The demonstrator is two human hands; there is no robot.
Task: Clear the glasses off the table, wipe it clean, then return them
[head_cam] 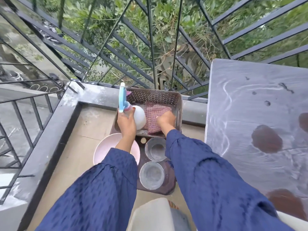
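On the tray (168, 185), two glasses (155, 149) (152, 175); left hand (126, 124) grips one bottle (140, 116), right hand (165, 119) one cloth (155, 107).

Table top (250, 100): grey, wet-streaked, glossy patches. 2 glasses (155, 150): clear, smooth glass. Cloth (155, 109): pink, coarse waffle weave. Basket (155, 96): perforated plastic, matt. Spray bottle (140, 117): white matt plastic, blue trigger. Railing (151, 47): dark painted metal. Sleeves (100, 189): textured cloth.

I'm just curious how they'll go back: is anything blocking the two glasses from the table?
Nothing visible does. The far glass and near glass stand on a tray beside the table, whose visible top shows only wet streaks and patches.
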